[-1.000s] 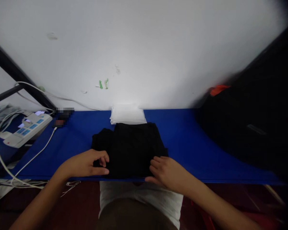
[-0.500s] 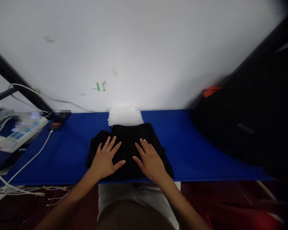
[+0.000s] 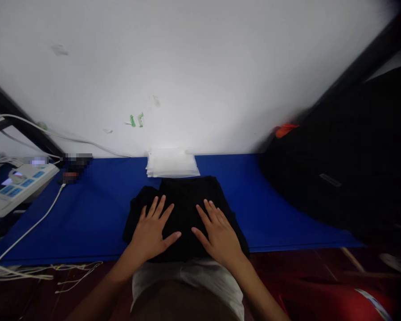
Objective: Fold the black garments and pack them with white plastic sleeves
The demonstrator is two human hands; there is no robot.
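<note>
A black folded garment [image 3: 187, 218] lies at the front edge of the blue surface; its exact kind is hard to tell. My left hand [image 3: 153, 232] rests flat on its left part with the fingers spread. On the right part lies my right hand [image 3: 219, 232], palm down, its fingers stretched out and the thumb apart. Neither hand grips the cloth. Just behind the garment, against the wall, sits a small stack of white, translucent packets [image 3: 172, 164].
A white power strip [image 3: 23, 187] with cables stands at the left, beside a dark blurred object [image 3: 75, 169]. A large black bag-like shape [image 3: 341, 156] fills the right side, with something orange [image 3: 286, 130] behind it. The white wall [image 3: 200, 80] bounds the blue surface [image 3: 96, 214].
The garment and both hands have shifted slightly toward me, widening the gap to the white packets. The view has turned a little to the right. Both hands stay flat on the cloth.
</note>
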